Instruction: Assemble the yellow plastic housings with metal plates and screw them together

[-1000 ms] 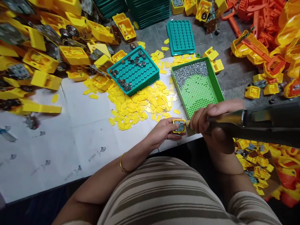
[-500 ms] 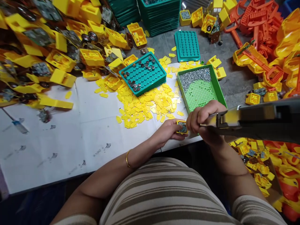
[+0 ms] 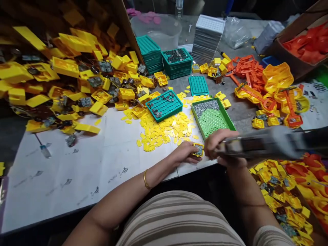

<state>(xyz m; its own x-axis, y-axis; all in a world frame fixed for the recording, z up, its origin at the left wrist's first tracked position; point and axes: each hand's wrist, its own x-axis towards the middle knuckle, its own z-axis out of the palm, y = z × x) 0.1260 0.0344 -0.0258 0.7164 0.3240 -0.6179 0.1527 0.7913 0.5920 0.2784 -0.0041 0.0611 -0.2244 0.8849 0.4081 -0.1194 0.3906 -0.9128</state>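
Note:
My left hand (image 3: 188, 152) grips a small yellow plastic housing (image 3: 198, 149) with a grey part set in its top, near the table's front edge. Wrapped around a dark, long-bodied power screwdriver (image 3: 253, 145) is my right hand (image 3: 221, 147). The tool lies roughly level, its tip end pointing left at the housing; whether they touch I cannot tell. Just beyond my right hand sits a green perforated tray (image 3: 216, 119) with small silver screws (image 3: 207, 106) heaped at its far end. Flat yellow plastic pieces (image 3: 164, 135) are scattered left of it.
A teal tray (image 3: 164, 104) holds several round metal parts. Yellow housings with wires (image 3: 97, 92) pile up at the left, near a screwdriver (image 3: 44, 150). Orange parts (image 3: 247, 68) lie at the right. Teal tray stacks (image 3: 176, 68) and a white stack (image 3: 207, 37) stand behind.
The view has tilted up, so more of the table's back shows. Both hands keep hold of the housing and the power screwdriver, whose rear looks blurred now.

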